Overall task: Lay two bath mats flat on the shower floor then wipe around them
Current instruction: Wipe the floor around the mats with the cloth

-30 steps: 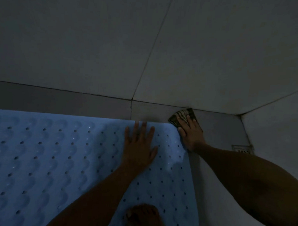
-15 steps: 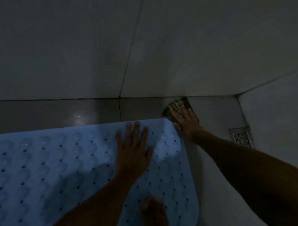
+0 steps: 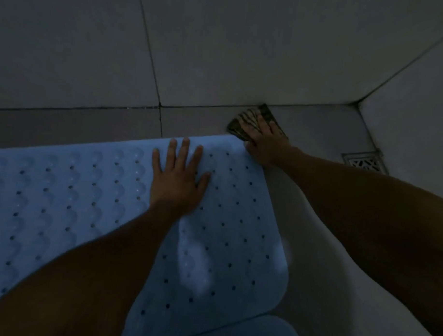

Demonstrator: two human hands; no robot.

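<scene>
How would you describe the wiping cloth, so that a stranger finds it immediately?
Start at the pale blue bath mat on the floor and go to its far right corner, near the wall. There the right hand presses a small cloth onto the tile. It alone is dark with light stripes.

Dim, grey-tiled shower corner: large wall tiles (image 3: 244,48), dark grout lines, metal floor drain (image 3: 365,162) by the right wall.
</scene>
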